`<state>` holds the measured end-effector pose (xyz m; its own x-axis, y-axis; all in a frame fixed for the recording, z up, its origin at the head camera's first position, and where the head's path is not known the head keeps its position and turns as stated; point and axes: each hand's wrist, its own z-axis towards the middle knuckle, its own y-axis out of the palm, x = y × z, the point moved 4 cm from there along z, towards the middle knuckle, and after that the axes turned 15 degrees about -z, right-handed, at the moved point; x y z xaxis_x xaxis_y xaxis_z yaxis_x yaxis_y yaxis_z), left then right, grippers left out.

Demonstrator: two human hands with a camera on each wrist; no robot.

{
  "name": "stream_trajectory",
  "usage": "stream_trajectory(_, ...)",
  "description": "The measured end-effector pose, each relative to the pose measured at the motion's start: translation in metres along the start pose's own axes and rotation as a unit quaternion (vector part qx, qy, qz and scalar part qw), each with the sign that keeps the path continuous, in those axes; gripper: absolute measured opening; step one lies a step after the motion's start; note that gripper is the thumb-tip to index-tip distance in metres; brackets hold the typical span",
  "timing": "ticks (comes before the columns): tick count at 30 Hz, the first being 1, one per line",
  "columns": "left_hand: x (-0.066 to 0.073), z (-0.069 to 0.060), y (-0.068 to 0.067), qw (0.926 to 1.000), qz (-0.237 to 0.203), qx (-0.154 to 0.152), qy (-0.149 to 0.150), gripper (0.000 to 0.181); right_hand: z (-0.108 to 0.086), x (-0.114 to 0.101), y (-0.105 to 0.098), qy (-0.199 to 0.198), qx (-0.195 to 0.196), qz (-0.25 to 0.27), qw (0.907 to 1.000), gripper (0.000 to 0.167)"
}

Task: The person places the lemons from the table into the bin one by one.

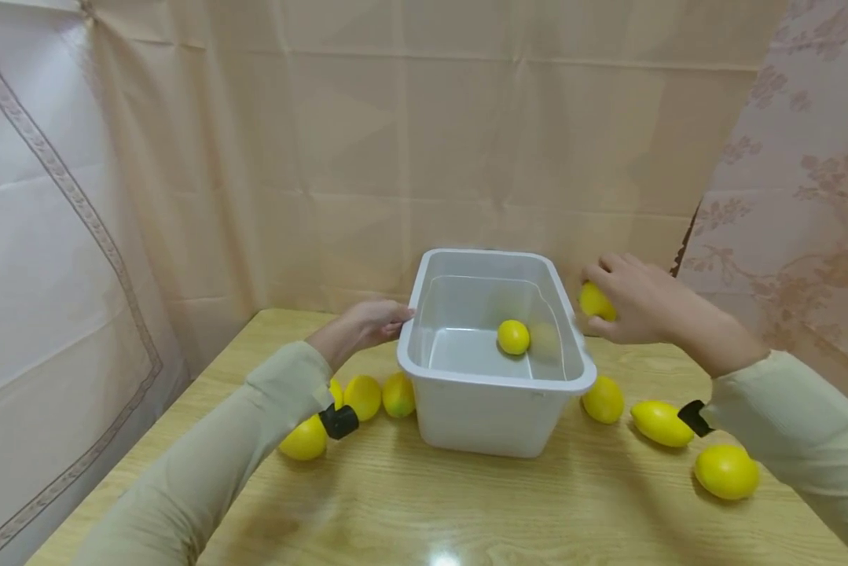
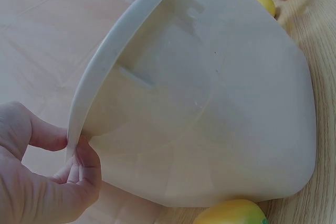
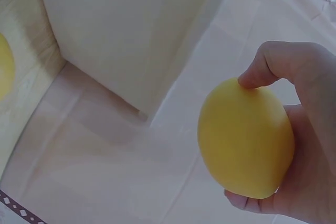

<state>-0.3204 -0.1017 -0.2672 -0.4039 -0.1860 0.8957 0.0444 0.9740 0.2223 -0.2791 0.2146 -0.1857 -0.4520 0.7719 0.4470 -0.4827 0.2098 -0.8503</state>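
Note:
A light grey plastic bin stands on the wooden table with one lemon lying on its floor. My left hand pinches the bin's left rim between thumb and curled fingers, as the left wrist view shows closely. To the right of the bin, my right hand grips another lemon in the air, beside the right rim and outside it. In the right wrist view the thumb presses on one end of this lemon and fingertips show at the other end.
Right of the bin, loose lemons lie on the table: one lemon near the bin, a longer one and a third. Several lemons sit left of it, partly behind my left arm. A beige curtain hangs behind.

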Motion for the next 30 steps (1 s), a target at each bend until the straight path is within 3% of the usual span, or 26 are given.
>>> stream_trajectory(12, -0.001, 0.001, 0.001, 1.0000, 0.000, -0.006, 0.006, 0.040, 0.018, -0.002, -0.013, 0.015, -0.050, 0.015, 0.9985, 0.042)
stream_trajectory(30, 0.001, -0.002, -0.001, 0.9998, -0.010, 0.015, 0.002, 0.040, 0.044, -0.003, -0.020, 0.010, -0.115, 0.065, 0.9912, 0.043)
